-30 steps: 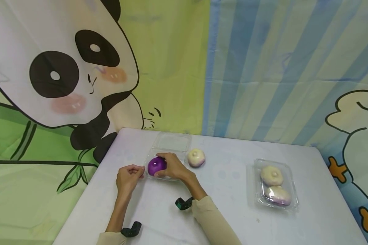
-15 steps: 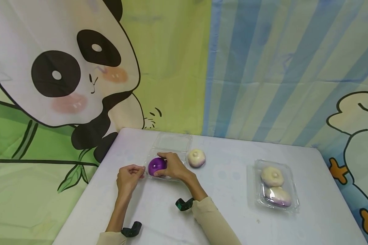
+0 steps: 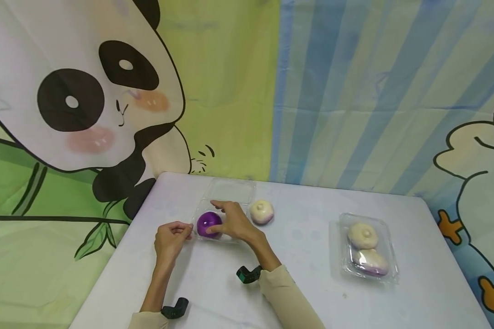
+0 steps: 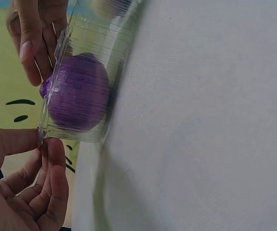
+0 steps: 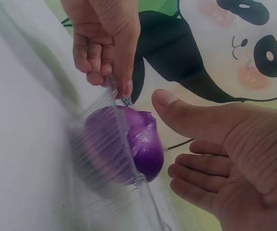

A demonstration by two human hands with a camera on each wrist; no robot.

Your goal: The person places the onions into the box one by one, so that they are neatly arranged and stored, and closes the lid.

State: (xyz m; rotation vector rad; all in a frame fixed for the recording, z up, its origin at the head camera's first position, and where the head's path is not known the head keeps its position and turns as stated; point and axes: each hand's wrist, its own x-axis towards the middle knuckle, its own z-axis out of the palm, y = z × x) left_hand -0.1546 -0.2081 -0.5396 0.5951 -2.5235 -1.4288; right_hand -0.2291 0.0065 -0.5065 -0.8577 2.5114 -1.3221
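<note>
A shiny purple onion [image 3: 207, 222] sits in the left side of an open clear plastic clamshell box [image 4: 80, 135], whose lid [image 3: 233, 190] lies folded back. At the box's near left corner my left hand [image 3: 169, 241] pinches the rim between thumb and fingers. Over the box's right part is my right hand [image 3: 237, 223], fingers spread; in the right wrist view a gap shows between this hand [image 5: 225, 159] and the onion [image 5: 145, 144]. Just right of the box a whitish, purple-tinged turnip-like vegetable [image 3: 261, 212] rests on the table.
A closed clear box [image 3: 389, 249] stands at the right, holding two whitish turnip-like vegetables [image 3: 363, 236]. The white table [image 3: 304, 283] ends at the back against a printed cloth [image 3: 230, 91]. Each wrist bears a small black camera mount [image 3: 249, 274].
My right hand has let go of the purple onion, its fingers spreading and lifting slightly off it. My left hand keeps its pinch on the box rim.
</note>
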